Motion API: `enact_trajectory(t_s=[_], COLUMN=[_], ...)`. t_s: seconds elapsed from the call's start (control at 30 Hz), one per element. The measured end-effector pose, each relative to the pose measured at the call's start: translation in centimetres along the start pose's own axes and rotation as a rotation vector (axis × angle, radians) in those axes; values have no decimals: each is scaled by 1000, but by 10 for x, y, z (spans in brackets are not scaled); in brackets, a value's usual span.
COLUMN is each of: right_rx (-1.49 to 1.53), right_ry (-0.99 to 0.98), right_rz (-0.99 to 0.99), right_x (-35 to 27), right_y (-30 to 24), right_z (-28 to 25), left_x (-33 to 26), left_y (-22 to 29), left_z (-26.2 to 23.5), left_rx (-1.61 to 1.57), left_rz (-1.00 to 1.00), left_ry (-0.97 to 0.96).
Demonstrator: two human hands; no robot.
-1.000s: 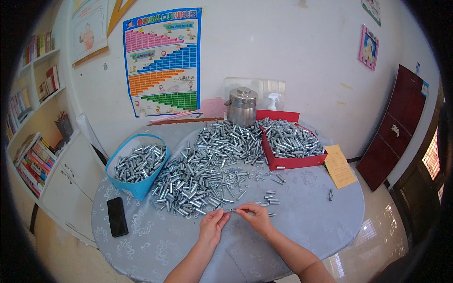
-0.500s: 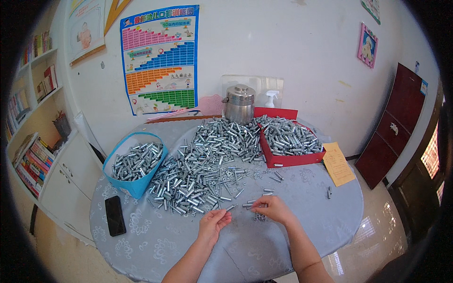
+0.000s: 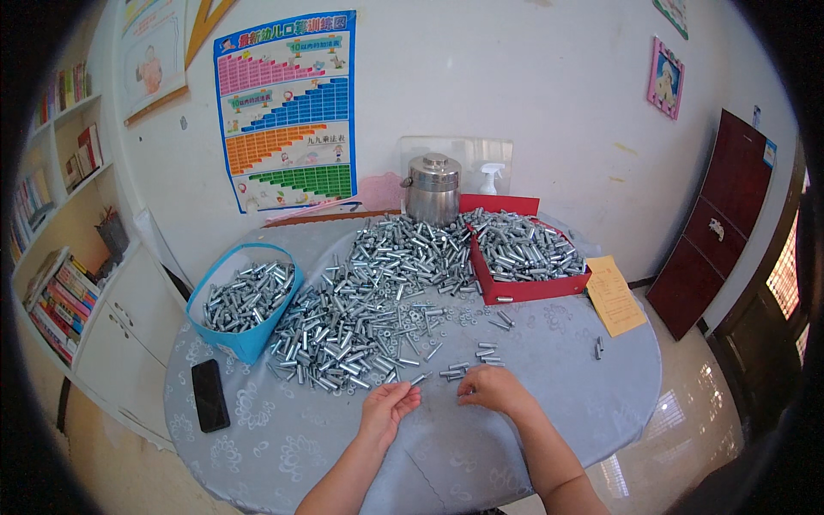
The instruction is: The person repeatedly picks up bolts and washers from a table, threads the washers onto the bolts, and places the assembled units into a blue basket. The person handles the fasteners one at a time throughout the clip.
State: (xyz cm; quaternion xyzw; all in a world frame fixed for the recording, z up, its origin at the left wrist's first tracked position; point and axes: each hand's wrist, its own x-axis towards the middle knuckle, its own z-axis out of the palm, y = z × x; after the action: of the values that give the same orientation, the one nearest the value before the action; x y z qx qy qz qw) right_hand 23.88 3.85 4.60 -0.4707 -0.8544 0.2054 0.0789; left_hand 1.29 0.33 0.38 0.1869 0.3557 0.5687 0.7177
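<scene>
Just right of the large heap's near edge, my left hand point(image 3: 388, 414) pinches a silver metal expansion bolt point(image 3: 419, 378) between thumb and fingertips, its thin end pointing right. My right hand point(image 3: 495, 390) is lowered to the tablecloth with fingers curled together. Whatever its fingertips hold is too small and covered to make out. Beyond the right knuckles lies a small group of metal bolts with sleeves point(image 3: 487, 353). The heap of loose metal bolts, sleeves, washers and nuts point(image 3: 343, 343) spreads across the table's middle and back.
A blue fabric bin point(image 3: 249, 345) full of metal parts stands left; a red box point(image 3: 541, 293) of them stands back right. A black phone point(image 3: 209, 395) lies at the left edge. A steel canister point(image 3: 433, 193), spray bottle point(image 3: 490, 178) and yellow paper point(image 3: 616, 296) sit farther back.
My right hand has moved down and toward me from the small group of bolts, now covering the little nuts that showed below it. My left hand stays nearly still with its bolt.
</scene>
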Motion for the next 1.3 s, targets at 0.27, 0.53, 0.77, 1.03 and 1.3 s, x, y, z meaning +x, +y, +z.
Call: enact_trajectory(t_s=[0.27,0.53,0.77,1.03,1.3], right_rx=[-44,145,648,665,662], right_ry=[39,160,337,301,281], right_rz=[-64,-22,-50,-73,-141], right_x=[-3,0,9,9,10], right_y=[1,-14,-13,-21,-16], right_z=[-1,-7,6,5,8], left_x=[1,0,0,0,2], left_y=[0,0,0,-1,0], left_z=[-2,-1,1,-1,-6], left_rx=[1,17,46,79,61], left_rz=[-9,-20,-39,-60,-138], left_ry=[-6,-1,-37,-47,-82])
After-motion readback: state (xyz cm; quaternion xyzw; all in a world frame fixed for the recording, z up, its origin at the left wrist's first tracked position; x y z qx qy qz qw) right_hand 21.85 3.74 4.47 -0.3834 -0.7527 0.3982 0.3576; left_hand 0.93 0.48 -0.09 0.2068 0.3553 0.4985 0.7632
